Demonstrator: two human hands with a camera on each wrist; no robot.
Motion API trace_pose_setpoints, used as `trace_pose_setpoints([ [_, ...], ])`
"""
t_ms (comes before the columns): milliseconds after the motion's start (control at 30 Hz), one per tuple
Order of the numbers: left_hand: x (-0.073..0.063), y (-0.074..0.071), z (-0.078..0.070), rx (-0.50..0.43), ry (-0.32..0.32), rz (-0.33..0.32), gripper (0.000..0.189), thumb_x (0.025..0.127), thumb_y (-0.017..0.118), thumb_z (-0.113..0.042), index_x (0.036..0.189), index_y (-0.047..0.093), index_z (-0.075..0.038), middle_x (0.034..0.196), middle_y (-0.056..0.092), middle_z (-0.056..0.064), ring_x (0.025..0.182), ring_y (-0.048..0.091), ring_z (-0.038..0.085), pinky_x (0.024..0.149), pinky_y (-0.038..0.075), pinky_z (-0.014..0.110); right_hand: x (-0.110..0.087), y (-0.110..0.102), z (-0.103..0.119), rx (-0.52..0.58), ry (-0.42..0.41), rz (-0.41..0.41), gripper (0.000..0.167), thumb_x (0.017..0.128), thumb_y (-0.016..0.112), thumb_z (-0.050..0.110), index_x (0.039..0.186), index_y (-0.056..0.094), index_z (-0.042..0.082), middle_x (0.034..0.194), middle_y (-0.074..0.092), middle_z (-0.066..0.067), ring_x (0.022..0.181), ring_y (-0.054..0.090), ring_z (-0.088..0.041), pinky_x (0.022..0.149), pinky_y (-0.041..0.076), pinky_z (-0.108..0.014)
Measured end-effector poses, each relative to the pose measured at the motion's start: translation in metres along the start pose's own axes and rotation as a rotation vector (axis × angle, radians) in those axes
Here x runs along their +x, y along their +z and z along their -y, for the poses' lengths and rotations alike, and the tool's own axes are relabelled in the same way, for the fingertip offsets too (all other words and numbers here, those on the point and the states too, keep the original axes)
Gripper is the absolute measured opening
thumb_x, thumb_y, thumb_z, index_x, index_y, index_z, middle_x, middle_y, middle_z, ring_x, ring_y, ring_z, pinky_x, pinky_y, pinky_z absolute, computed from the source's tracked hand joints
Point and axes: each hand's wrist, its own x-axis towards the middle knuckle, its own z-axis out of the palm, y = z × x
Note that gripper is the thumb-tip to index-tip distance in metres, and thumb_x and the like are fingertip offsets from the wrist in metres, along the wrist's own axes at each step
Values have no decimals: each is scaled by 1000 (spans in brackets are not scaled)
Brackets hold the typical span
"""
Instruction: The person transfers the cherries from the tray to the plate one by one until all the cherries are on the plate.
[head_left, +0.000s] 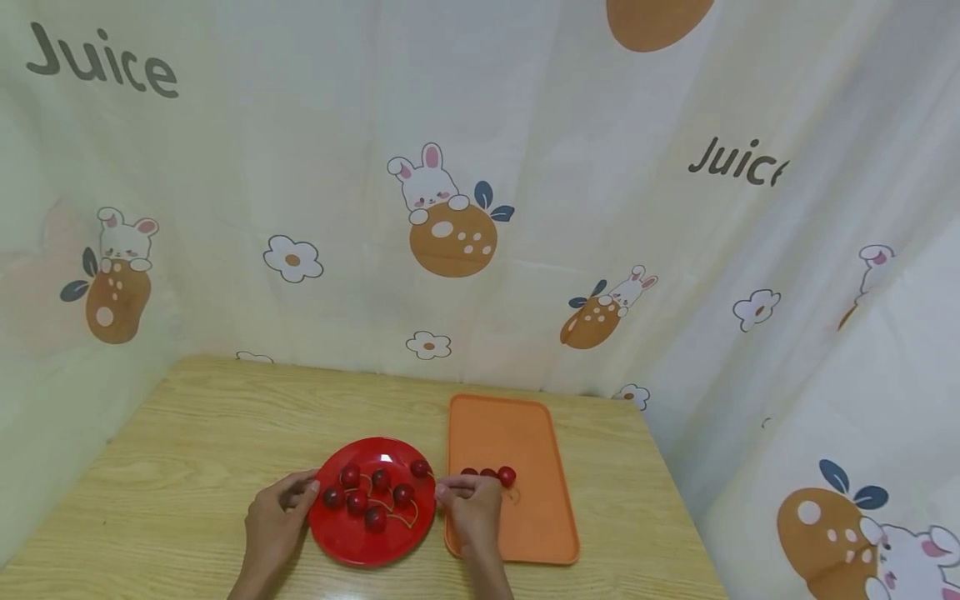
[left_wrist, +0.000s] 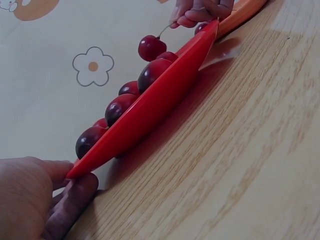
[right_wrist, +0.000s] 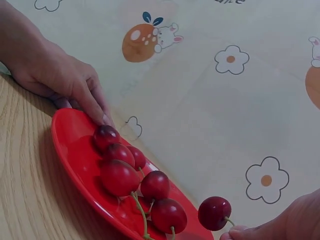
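A round red plate (head_left: 360, 546) bears several dark red cherries (head_left: 375, 519) with green stems. My left hand (head_left: 273, 521) pinches the plate's left rim, thumb on top and fingers beneath in the left wrist view. At the plate's right edge, my right hand (head_left: 476, 508) pinches a cherry (right_wrist: 214, 213) by its stem. That cherry hangs over the right side of the plate, above the other cherries in the left wrist view. Just beyond the right hand, a few more cherries (head_left: 507, 476) lie in a row on the orange tray (head_left: 517, 433), partly hidden by the hand.
The orange tray lies right of the plate, its near left part behind my right wrist. Both stand on a light wood-grain table (head_left: 225, 417). A pale curtain (head_left: 337, 167) printed with rabbits, fruit and flowers hangs along the table's back and sides.
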Motion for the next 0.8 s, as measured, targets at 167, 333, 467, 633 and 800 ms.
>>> trace_pose_setpoints([
  [167,0,0,0,-18,-21,16,28,107,71,-18,131,78,-7,112,81,14,81,67,-2,71,52,19,-1,4,-1,6,2,-1,7,87,81,-13,94,80,-13,80,80,-21,61,69,-12,59,59,-23],
  [333,1,0,0,-18,-13,14,28,106,72,-18,131,78,-7,112,81,14,80,67,-2,70,52,19,-3,5,0,-5,7,14,4,89,80,-13,93,81,-11,79,80,-19,61,70,-12,61,60,-24],
  [467,1,0,0,-12,5,1,26,106,73,-19,129,79,-8,110,82,12,79,66,-4,71,50,19,-4,6,2,-22,18,12,6,90,80,-12,88,82,-7,77,79,-17,60,70,-13,60,60,-24],
  [633,0,-1,1,-13,26,-13,25,105,74,-17,127,80,-7,107,82,12,77,66,-3,71,50,20,-4,7,1,-48,25,11,5,90,81,-11,89,83,-6,78,80,-16,61,71,-13,60,60,-24],
  [800,0,-1,1,0,20,-8,26,105,74,-17,128,79,-7,109,82,12,77,65,-3,71,49,20,-4,9,0,-59,24,4,8,90,80,-12,87,82,-5,79,80,-18,62,71,-13,61,60,-26],
])
